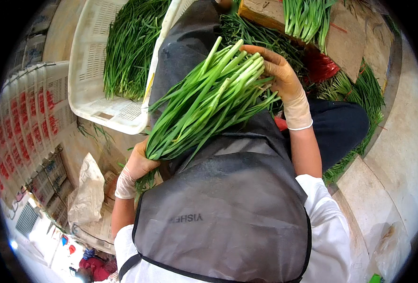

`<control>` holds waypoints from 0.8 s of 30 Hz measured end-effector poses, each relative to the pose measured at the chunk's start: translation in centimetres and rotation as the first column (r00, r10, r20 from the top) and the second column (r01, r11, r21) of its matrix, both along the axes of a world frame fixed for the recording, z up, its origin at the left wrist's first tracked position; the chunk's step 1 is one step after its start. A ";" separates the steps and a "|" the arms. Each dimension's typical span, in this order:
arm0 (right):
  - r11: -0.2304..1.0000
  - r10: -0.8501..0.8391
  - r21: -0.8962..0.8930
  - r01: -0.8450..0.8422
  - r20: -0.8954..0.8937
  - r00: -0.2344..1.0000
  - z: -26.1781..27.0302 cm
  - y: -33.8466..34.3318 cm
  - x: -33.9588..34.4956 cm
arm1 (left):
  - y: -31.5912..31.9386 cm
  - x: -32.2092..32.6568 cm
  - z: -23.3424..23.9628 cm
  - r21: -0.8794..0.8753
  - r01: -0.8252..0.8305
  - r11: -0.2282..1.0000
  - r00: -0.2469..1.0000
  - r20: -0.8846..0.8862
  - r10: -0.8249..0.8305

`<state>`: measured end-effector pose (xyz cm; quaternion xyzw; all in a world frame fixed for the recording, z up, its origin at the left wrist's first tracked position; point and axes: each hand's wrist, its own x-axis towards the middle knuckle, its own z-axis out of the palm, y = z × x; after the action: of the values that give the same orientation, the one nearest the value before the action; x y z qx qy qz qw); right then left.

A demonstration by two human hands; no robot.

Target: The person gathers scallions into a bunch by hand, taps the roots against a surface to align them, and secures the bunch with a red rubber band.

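Observation:
A loose bunch of long green garlic chives lies slantwise above my lap, its pale cut ends toward the upper right. My left hand, in a thin translucent glove, grips the leafy end of the bunch at the lower left. At the stem end is my gloved right hand, its fingers bent around the far side of the stalks. Its fingertips are partly hidden behind the stems, so how firmly it holds them is unclear. A dark grey apron covers my chest and legs below the bunch.
To the left stands a white plastic crate with more chives inside. Another bundle rests on cardboard at the upper right. Red plastic and loose greens lie right of my knee. Stacked crates stand far left.

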<state>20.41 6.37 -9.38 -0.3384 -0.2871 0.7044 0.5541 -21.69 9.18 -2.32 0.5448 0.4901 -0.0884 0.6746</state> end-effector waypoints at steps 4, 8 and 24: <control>0.969 -0.245 -0.042 0.243 -0.069 0.967 -2.9 0.0 4.8 | 0.3 -0.5 0.2 -0.074 -0.040 0.996 0.999 -0.026 0.038; 0.915 -0.255 -0.214 0.342 0.352 0.901 -5.1 0.1 7.8 | 0.7 -1.8 0.2 -0.138 -0.093 0.986 0.994 -0.063 0.085; 0.966 0.190 0.045 -0.256 0.550 0.814 3.9 3.6 -7.9 | 1.3 0.4 1.9 -0.030 -0.024 0.999 0.991 -0.131 0.020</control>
<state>12.47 10.02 -5.52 -0.4542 -0.5098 0.6223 0.3829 -21.32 10.50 -0.44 0.5216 0.5378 -0.1241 0.6506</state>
